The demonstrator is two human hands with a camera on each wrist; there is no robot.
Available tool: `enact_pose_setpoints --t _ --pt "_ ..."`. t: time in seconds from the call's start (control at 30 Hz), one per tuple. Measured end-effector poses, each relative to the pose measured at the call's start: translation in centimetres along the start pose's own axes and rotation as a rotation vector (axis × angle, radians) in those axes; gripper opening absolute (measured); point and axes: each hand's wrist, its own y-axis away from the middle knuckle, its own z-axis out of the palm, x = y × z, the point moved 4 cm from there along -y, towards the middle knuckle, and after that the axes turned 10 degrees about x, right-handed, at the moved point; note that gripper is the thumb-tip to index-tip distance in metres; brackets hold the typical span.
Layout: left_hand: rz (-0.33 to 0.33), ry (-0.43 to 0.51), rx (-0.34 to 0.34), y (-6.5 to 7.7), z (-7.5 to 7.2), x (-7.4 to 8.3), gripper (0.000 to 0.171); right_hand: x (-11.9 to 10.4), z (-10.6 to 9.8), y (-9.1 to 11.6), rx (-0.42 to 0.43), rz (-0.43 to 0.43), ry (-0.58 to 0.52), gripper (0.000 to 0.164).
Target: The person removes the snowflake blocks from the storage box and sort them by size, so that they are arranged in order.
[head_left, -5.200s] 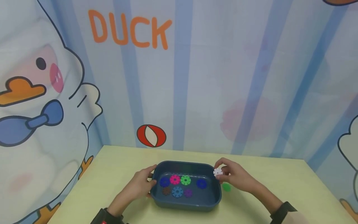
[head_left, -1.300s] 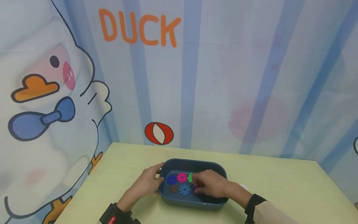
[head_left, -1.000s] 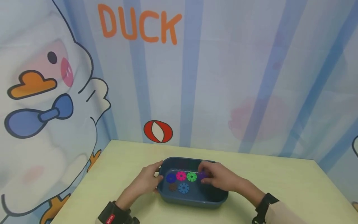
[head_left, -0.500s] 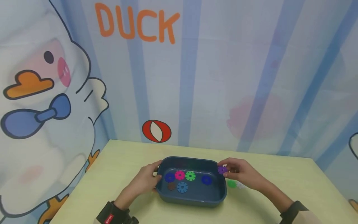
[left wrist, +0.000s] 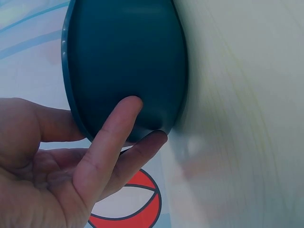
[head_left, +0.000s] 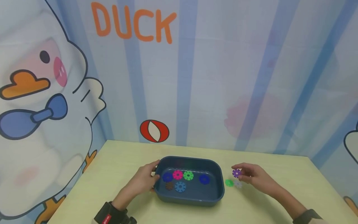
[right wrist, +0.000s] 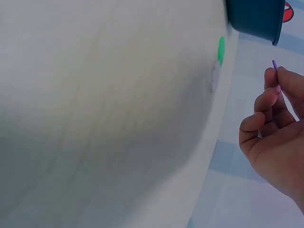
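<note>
My right hand [head_left: 258, 179] pinches a purple notched disc [head_left: 236, 173] between thumb and fingertips, above the table to the right of the dark blue tray [head_left: 190, 200]. In the right wrist view the purple disc [right wrist: 274, 64] shows edge-on. Below it on the table lie a green notched disc [head_left: 229, 183] and a white one [head_left: 238, 184], side by side. The tray's left end is held by my left hand [head_left: 144, 180], thumb and fingers against the rim and outer wall. Inside it lie pink [head_left: 177, 175], green [head_left: 188, 175], light blue [head_left: 180, 187], brown [head_left: 169, 186] and two dark blue discs [head_left: 204, 179].
The pale yellow table [head_left: 131, 152] carries the tray near its middle. Behind it hangs a blue-striped cloth backdrop [head_left: 212, 77] with a printed duck on the left. A black band [head_left: 107, 214] sits on my left wrist.
My right hand first set the white disc on the table beside the green one. It then took the purple disc out of the tray and carried it right. My left hand stays on the tray.
</note>
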Motion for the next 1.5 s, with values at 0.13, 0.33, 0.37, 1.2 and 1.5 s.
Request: enact_pose_setpoints --t 0.13,0.33,0.37,1.2,1.5 --pt "-0.002 -0.003 -0.001 -0.1 0.0 0.0 0.062 1.0 -0.6 0.6 0.009 -0.001 0.033 0.038" --pt "-0.013 -0.009 -0.008 -0.2 0.1 -0.3 0.063 2.5 -1.2 1.6 -0.002 0.069 0.057 0.036" --pt "-0.014 -0.01 -0.009 -0.3 0.1 -0.3 0.063 2.7 -1.2 1.7 0.002 0.089 0.064 0.036" --pt "0.009 -0.004 0.011 0.0 0.1 -0.1 0.062 4.2 -1.4 2.7 -0.09 0.225 0.09 0.021" --pt "0.02 -0.006 0.013 0.1 0.0 -0.1 0.062 3.6 -1.5 2.0 -0.066 0.223 0.148 0.024"
